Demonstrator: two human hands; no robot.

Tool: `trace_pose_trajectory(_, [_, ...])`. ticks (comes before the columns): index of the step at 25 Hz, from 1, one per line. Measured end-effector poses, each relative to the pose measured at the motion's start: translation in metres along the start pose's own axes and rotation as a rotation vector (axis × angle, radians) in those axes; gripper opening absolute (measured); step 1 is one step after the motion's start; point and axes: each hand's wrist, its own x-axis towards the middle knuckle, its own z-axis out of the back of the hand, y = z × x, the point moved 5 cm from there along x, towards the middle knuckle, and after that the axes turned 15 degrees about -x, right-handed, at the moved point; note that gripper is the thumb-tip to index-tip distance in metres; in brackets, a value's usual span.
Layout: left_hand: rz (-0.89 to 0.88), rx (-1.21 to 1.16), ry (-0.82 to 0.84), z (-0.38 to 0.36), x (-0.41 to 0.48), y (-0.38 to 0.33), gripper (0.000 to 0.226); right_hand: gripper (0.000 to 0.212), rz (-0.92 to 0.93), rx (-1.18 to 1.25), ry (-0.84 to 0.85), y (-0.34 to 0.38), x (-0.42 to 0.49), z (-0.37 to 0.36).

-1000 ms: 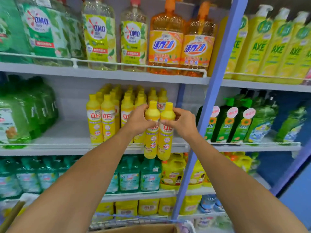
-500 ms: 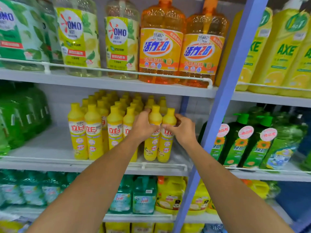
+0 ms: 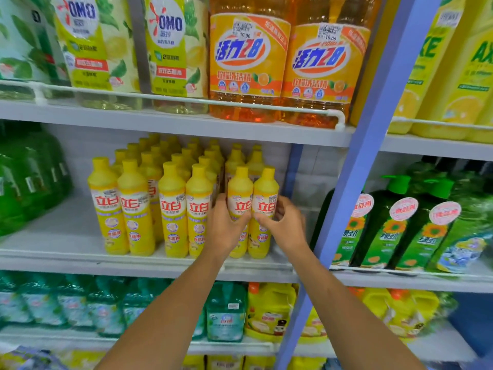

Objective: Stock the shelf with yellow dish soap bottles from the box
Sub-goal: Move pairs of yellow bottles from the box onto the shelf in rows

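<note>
Two yellow dish soap bottles stand side by side on the middle shelf [image 3: 53, 252], at the right end of the yellow row. My left hand [image 3: 225, 228] is wrapped round the left bottle [image 3: 240, 190]. My right hand [image 3: 286, 225] holds the right bottle [image 3: 266, 193] at its label, fingers curled behind it. Both bottles are upright with their bases on the shelf. Several more yellow bottles [image 3: 170, 198] fill the rows to the left and behind. The box is out of view.
A blue upright post [image 3: 354, 182] rises just right of the bottles. Orange soap bottles [image 3: 248, 65] stand on the shelf above, green bottles [image 3: 400, 225] to the right, large green jugs [image 3: 29, 177] at the left. Bare shelf lies between the jugs and the yellow row.
Both hands carried the two bottles forward and set them down on the shelf. My hands slid from the bottle necks down to the labels. The camera moved closer.
</note>
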Motion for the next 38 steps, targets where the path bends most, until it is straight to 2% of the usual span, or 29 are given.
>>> trace_pose_trajectory(6, [0.002, -0.023, -0.026, -0.006, -0.026, 0.022, 0.064, 0.052, -0.080, -0.045, 0.033, -0.031, -0.023, -0.021])
trace_pose_trajectory(14, [0.026, -0.056, -0.031, -0.010, -0.024, 0.045, 0.056, 0.055, -0.145, -0.150, 0.010, -0.047, -0.024, -0.039])
trace_pose_trajectory(21, [-0.013, 0.120, -0.091, -0.020, -0.020, 0.047, 0.054, 0.058, -0.171, -0.231, 0.007, -0.049, -0.007, -0.050])
trace_pose_trajectory(29, [0.092, 0.290, -0.147, -0.027, -0.012, 0.061, 0.040, 0.064, -0.174, -0.259, 0.030, -0.052, -0.003, -0.059])
trace_pose_trajectory(38, [0.176, 0.404, -0.097, -0.034, 0.001, 0.069, 0.041, 0.059, -0.180, -0.290, 0.041, -0.052, 0.014, -0.071])
